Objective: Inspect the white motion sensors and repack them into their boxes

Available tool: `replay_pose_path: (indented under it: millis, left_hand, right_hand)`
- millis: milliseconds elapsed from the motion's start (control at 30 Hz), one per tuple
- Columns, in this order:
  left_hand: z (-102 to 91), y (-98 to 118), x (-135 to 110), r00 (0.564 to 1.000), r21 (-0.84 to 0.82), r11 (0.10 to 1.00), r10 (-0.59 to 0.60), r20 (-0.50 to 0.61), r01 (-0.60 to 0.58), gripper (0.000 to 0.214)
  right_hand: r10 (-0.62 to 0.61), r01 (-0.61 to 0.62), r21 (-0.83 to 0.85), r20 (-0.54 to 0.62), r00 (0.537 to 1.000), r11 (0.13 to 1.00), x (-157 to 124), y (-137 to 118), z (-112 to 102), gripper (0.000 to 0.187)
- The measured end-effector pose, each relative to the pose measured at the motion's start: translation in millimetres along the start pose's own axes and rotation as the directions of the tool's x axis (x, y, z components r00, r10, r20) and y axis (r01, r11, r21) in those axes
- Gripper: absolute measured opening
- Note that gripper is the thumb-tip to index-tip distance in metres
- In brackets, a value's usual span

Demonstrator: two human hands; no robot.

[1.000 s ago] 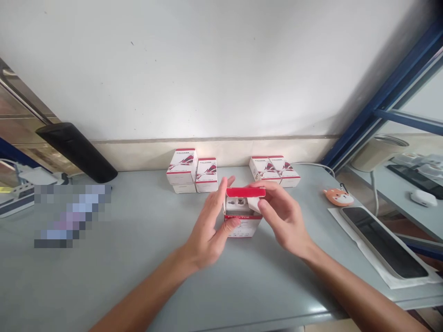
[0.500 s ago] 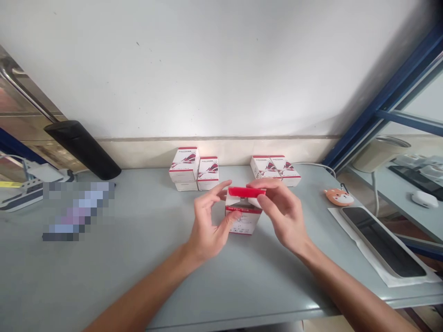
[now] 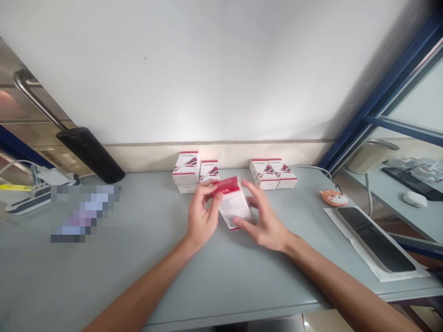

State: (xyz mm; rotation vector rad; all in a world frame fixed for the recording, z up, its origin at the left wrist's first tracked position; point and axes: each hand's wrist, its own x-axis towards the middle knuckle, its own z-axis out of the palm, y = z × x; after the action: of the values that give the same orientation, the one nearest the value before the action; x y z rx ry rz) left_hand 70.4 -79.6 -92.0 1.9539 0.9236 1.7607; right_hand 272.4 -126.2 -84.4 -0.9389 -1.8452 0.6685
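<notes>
Compared with the earlier view, the carton had swung out of its upright stance and now leaned over, and its red flap no longer stood up from the top. The left hand [image 3: 202, 216] held the small white cardboard carton with a red end [image 3: 231, 205], its curled fingers [image 3: 215, 193] closed on the upper left corner beside the red end. The right hand [image 3: 266, 227] was open, with the thumb at the carton's lower corner and the other fingers [image 3: 251, 190] spread just off its right side, a small gap showing between them and the card. Both hands were slightly blurred. The carton was held just above the pale grey tabletop [image 3: 221, 286], though I cannot tell whether its lower corner touched it, and there was open surface in front, towards the tabletop's near edge. Farther on, a stack of matching white-and-red cartons [image 3: 185, 168] and a single carton [image 3: 209, 171] stood left of centre, close to the hands, with a pair of matching cartons [image 3: 273, 174] to the right. To the right lay a black smartphone [image 3: 375, 240] on white paper [image 3: 346, 230], with an orange fox-shaped keyring charm [image 3: 334, 197] nearby. To the left, a pixelated object [image 3: 85, 214] could not be made out.
</notes>
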Motion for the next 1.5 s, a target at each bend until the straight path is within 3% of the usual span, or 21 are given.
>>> replay_pose_path:
  millis: [67, 100, 167, 233, 267, 300, 333, 400, 467, 567, 667, 800, 933, 1067, 1100, 1167, 1233, 1333, 1400, 1500]
  left_hand:
    - [-3.3, -3.4, 6.4, 0.994, 0.028, 0.996, -0.089, -0.060, 0.090, 0.010]
    - [-6.9, -4.7, 11.1, 0.993, 0.046, 0.994, -0.094, -0.070, 0.097, 0.012]
    - [-18.2, -7.8, 22.5, 0.992, 0.089, 0.994, -0.052, -0.114, 0.062, 0.014]
    - [-33.2, -13.5, 34.0, 0.973, 0.165, 0.985, -0.016, -0.232, 0.055, 0.018]
    - [-41.0, -18.1, 38.8, 0.951, 0.220, 0.971, -0.021, -0.307, 0.092, 0.025]
    - [-48.4, -24.1, 42.3, 0.931, 0.247, 0.957, -0.057, -0.361, 0.154, 0.034]
    - [-54.9, -31.5, 44.6, 0.916, 0.228, 0.942, -0.147, -0.373, 0.244, 0.046]
    - [-64.3, -49.2, 45.6, 0.898, 0.138, 0.915, -0.329, -0.291, 0.380, 0.068]
    - [-68.9, -67.8, 43.3, 0.901, 0.095, 0.905, -0.393, -0.185, 0.414, 0.072]
    - [-70.7, -90.2, 38.9, 0.913, 0.057, 0.911, -0.405, -0.052, 0.407, 0.069]
    - [-72.5, -102.7, 36.8, 0.919, 0.051, 0.917, -0.395, -0.001, 0.395, 0.073]
    - [-78.2, -107.7, 37.8, 0.913, 0.088, 0.913, -0.404, 0.048, 0.399, 0.078]
    - [-83.6, -99.6, 42.2, 0.903, 0.176, 0.896, -0.424, 0.066, 0.408, 0.077]
    - [-78.4, -70.3, 45.5, 0.927, 0.301, 0.878, -0.368, -0.076, 0.373, 0.089]
    - [-74.1, -59.7, 45.0, 0.947, 0.347, 0.881, -0.292, -0.135, 0.321, 0.088]
    - [-61.8, -36.9, 41.2, 0.977, 0.512, 0.855, 0.031, -0.211, 0.083, 0.072]
    - [-45.5, -15.5, 33.8, 0.964, 0.526, 0.845, 0.211, -0.164, -0.096, 0.054]
    - [-19.8, 5.3, 19.5, 0.989, 0.388, 0.910, 0.142, 0.045, -0.148, 0.037]
    - [-6.6, 9.5, 11.6, 0.982, 0.338, 0.940, -0.024, 0.187, -0.041, 0.036]
    - [1.8, 6.4, 6.6, 0.936, 0.323, 0.937, -0.227, 0.268, 0.135, 0.039]
  right_hand:
    - [0.154, -0.161, 0.072, 0.097, 0.983, 0.984, 0.0, 0.1, 5.1, 0.096]
    - [0.210, -0.215, 0.050, 0.082, 0.974, 0.975, 3.0, -0.6, 5.8, 0.095]
    - [0.268, -0.278, -0.130, -0.088, 0.959, 0.952, 17.3, -2.8, 4.5, 0.085]
    - [0.189, -0.297, -0.400, -0.287, 0.939, 0.867, 42.2, -4.5, 3.4, 0.071]
    - [0.105, -0.259, -0.512, -0.309, 0.945, 0.819, 57.2, -4.4, 4.7, 0.065]
    - [0.001, -0.182, -0.612, -0.283, 0.959, 0.770, 72.5, -3.5, 7.8, 0.057]
    - [-0.082, -0.067, -0.690, -0.181, 0.980, 0.721, 87.1, -1.6, 12.8, 0.055]
    - [-0.155, 0.151, -0.713, 0.059, 0.986, 0.685, 110.7, 4.8, 27.3, 0.056]
    - [-0.187, 0.232, -0.679, 0.141, 0.972, 0.697, 124.6, 13.7, 44.0, 0.051]
    - [-0.209, 0.230, -0.641, 0.111, 0.972, 0.732, 132.0, 27.7, 65.1, 0.041]
    - [-0.203, 0.179, -0.615, 0.031, 0.979, 0.768, 133.8, 37.3, 77.6, 0.038]
    - [-0.194, 0.168, -0.585, 0.018, 0.981, 0.793, 133.7, 36.1, 72.1, 0.037]
    - [-0.183, 0.165, -0.578, 0.028, 0.983, 0.799, 121.4, 26.9, 28.0, 0.047]
    - [-0.007, -0.127, -0.766, -0.169, 0.986, 0.630, 91.1, 37.7, -25.6, 0.042]
    - [0.016, -0.164, -0.776, -0.194, 0.981, 0.609, 82.6, 43.7, -34.3, 0.043]
    - [0.051, -0.186, -0.790, -0.192, 0.980, 0.584, 67.4, 55.1, -44.0, 0.041]
    - [0.049, -0.136, -0.794, -0.133, 0.990, 0.592, 56.5, 62.0, -45.6, 0.031]
    - [0.011, -0.031, -0.747, -0.032, 0.999, 0.665, 48.8, 63.0, -41.1, 0.019]
    - [0.005, 0.002, -0.702, 0.007, 1.000, 0.712, 47.8, 61.9, -38.1, 0.030]
    - [0.045, -0.029, -0.654, 0.008, 0.999, 0.756, 49.2, 60.8, -38.1, 0.050]
